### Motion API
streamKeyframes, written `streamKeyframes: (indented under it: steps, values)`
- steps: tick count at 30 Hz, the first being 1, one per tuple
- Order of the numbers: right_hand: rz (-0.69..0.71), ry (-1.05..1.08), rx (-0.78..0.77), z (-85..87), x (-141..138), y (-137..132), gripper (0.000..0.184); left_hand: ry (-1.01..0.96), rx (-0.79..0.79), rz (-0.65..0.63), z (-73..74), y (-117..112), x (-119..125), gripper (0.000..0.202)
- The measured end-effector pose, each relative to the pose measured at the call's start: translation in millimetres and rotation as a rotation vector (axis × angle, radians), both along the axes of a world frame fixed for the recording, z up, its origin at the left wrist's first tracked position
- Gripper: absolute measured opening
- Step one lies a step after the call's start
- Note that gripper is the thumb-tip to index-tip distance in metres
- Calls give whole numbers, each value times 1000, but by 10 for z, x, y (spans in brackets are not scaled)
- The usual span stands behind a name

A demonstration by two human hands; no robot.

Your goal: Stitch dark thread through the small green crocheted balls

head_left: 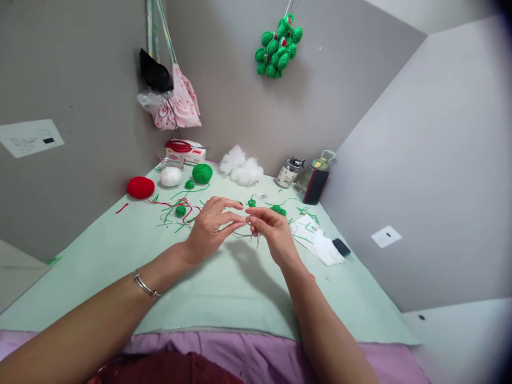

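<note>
Over the middle of the table, my left hand [208, 226] and my right hand [272, 229] meet at the fingertips. Each is closed in a pinch on a thin dark cord [240, 234], whose loops and loose ends dangle below the fingers. What lies right between the fingertips is too small to make out. Just beyond the hands are a small green crocheted piece [252, 203] and another green crocheted piece [279, 210]. Left of my left hand, a small green ball [181, 211] lies among red and green yarn scraps [170, 216].
Red [141, 188], white [170, 176] and green yarn balls [202, 173] stand at back left, beside white stuffing [242, 166]. A pen holder [288, 174], a bottle [323, 161], a phone [316, 186] and white tissue [320, 242] are right. Green crocheted ornaments [279, 48] hang above.
</note>
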State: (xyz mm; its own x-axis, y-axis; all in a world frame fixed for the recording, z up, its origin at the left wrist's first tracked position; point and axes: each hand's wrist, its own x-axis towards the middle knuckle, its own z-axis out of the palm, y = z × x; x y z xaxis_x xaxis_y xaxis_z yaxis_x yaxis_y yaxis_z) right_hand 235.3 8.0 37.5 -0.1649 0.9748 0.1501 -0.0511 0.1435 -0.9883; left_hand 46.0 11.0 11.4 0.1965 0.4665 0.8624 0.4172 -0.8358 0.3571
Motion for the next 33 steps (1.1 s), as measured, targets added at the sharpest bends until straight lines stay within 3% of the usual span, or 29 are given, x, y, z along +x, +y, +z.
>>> streamKeyframes:
  steps: [12,20,26,33]
  values:
    - [-45,-70,61,-23,-74,-33,34,95,59,17,-72,34,34,11]
    - [-79,-197,130,-96,-93,-32,35,116,18,44,-39,45,15,14]
    - [138,-313,102,-72,-49,-51,37,66,-13,53,-30,66,-7,13]
    - [105,-361,70,-27,-36,-51,40,-24,-115,-24,-36,82,-32,14]
